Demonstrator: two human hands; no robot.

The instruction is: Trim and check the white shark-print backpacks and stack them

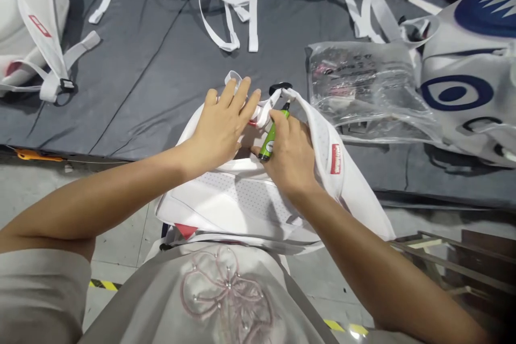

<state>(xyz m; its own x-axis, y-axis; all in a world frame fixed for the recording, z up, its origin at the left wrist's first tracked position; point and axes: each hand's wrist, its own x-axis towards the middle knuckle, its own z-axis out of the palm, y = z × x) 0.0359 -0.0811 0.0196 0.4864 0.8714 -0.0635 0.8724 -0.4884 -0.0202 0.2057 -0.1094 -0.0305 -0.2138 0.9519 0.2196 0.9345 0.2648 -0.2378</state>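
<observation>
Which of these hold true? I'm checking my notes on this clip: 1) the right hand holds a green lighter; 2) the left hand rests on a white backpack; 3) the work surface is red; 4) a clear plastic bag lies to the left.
1) True: the right hand grips the green lighter.
2) True: the left hand lies flat on the white backpack.
3) False: the table cover is dark grey.
4) False: the clear plastic bag lies to the right.

White perforated cloth backpack (242,199), glossy lighter (269,140)
</observation>
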